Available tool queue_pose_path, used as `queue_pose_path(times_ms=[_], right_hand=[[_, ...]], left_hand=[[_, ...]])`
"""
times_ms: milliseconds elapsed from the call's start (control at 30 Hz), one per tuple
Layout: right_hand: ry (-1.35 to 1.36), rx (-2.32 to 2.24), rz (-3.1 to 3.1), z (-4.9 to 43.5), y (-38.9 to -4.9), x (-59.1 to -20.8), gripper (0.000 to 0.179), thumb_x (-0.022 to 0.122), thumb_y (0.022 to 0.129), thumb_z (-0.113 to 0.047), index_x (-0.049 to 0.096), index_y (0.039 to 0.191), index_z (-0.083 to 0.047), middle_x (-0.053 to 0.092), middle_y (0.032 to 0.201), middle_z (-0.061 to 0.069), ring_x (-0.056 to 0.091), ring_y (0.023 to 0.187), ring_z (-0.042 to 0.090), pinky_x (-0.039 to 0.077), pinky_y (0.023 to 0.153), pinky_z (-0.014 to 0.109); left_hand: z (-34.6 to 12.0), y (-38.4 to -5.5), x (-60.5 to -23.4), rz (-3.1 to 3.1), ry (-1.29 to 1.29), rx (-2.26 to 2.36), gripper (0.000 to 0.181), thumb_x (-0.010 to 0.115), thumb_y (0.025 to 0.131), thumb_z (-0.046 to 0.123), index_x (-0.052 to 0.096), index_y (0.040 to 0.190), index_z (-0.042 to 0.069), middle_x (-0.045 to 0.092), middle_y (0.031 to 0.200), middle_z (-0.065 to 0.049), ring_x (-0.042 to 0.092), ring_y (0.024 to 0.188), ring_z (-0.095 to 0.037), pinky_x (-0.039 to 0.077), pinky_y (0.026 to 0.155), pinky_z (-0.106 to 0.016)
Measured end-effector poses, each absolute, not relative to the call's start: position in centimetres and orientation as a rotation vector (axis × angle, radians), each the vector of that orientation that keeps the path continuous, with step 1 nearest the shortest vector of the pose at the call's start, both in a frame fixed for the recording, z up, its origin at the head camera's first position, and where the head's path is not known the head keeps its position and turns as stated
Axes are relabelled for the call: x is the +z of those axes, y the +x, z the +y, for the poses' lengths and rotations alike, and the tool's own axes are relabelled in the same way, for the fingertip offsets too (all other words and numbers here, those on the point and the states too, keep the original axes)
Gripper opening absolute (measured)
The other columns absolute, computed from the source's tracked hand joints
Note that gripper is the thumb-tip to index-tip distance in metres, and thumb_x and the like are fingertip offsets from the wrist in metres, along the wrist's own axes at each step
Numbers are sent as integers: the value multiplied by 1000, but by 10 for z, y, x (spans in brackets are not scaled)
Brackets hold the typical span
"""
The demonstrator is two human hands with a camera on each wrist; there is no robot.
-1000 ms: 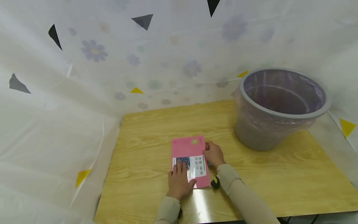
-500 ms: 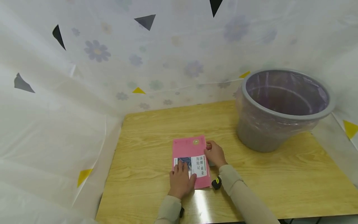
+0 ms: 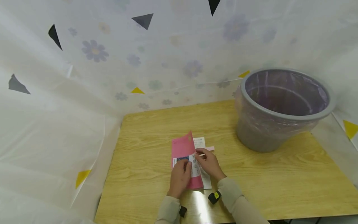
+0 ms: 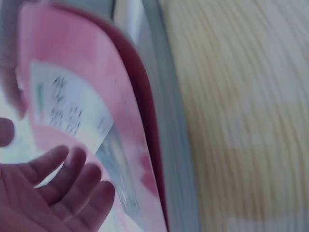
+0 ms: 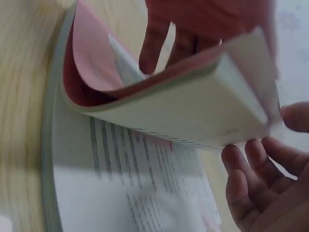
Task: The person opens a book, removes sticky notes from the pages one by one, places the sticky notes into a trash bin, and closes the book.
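Observation:
A pink paperback book (image 3: pixel 181 147) with a white title panel lies on the table, its front cover lifted and bending leftward. Under the raised part shows a printed page (image 5: pixel 130 179) in the right wrist view. My right hand (image 3: pixel 209 163) pinches the free right edge of the cover and a thick batch of pages between thumb and fingers. My left hand (image 3: pixel 179 179) is over the cover's lower left, its fingers (image 4: pixel 79 181) loosely bent; whether they touch the cover is unclear. A pale pink strip (image 3: pixel 210 148) sticks out from the book's right side.
A grey bin (image 3: pixel 257 133) lined with a clear purplish bag stands at the table's back right. The wood-grain table (image 3: pixel 145 140) meets a floral plastic sheet (image 3: pixel 167 62) behind it. More white sheeting hangs at the left and right.
My right hand has lifted the book's cover and pages and moved left, baring a printed page and the pale strip. My left hand has risen from lying flat and its fingers have bent.

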State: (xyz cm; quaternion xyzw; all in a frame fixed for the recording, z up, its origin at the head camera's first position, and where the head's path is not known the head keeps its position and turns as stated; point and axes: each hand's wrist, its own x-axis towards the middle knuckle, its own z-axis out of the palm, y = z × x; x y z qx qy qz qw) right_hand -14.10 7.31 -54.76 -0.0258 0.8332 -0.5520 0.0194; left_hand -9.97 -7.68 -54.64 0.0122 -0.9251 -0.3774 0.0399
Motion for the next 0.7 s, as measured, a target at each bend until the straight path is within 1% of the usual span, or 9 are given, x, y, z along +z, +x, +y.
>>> queue_pose_path(times_ms=[100,167,267,400,500,533,600,633,700], right_hand=[[-195,-1767,2472,68,-130,-542,26,57,101,-23,68,123,-15,70,120,6,67,104,20,54,86,27],[-278,-1816,2365,65,-123,-539,30,49,105,-25,68,125,-14,67,130,7,63,118,23,52,92,25],[-386,-1900,2196,62,-115,-536,39,39,108,-26,65,129,-6,59,142,13,52,134,32,50,97,21],[-483,-1956,2107,57,-108,-535,40,39,108,-23,60,134,0,49,151,17,38,145,36,38,105,11],[-552,-1975,2108,52,-105,-537,37,44,106,-18,59,135,0,47,152,19,35,147,40,31,108,8],[-568,-1979,2111,51,-104,-539,37,46,105,-17,59,135,0,47,152,19,35,146,41,32,109,9],[-613,-1943,2208,49,-101,-545,35,50,103,-15,60,133,-1,52,147,20,45,140,41,41,106,15],[-620,-1903,2291,48,-99,-549,33,52,102,-15,62,131,-2,57,143,18,51,134,38,46,102,18],[-596,-1764,2501,48,-94,-560,27,55,101,-14,65,124,-6,65,131,11,61,121,28,52,95,24]], left_hand=[[-77,-98,-538,-2859,65,-1348,46,47,101,48,68,113,9,71,104,-9,65,93,-22,53,79,-38],[-80,-96,-532,-2860,90,-1428,50,50,99,53,67,114,8,71,103,-10,63,88,-19,51,72,-35],[-85,-95,-525,-2845,118,-1464,50,59,94,49,66,117,5,72,103,-15,62,82,-18,50,65,-33],[-90,-95,-525,-2829,128,-1431,47,69,88,35,64,123,4,73,107,-19,64,82,-20,51,62,-32],[-93,-93,-529,-2801,161,-1450,45,71,87,29,62,123,3,72,106,-20,65,81,-21,51,61,-33],[-95,-92,-531,-2789,178,-1468,45,70,87,26,61,124,3,72,107,-20,65,82,-22,52,62,-33],[-100,-90,-536,-2772,216,-1503,43,66,89,22,59,127,3,71,111,-20,66,86,-23,53,66,-36],[-103,-89,-538,-2767,243,-1515,43,63,90,19,57,129,3,70,114,-20,66,89,-23,53,69,-37],[-111,-86,-540,-2765,326,-1543,44,58,92,17,54,133,2,69,118,-21,66,94,-25,54,75,-42]])
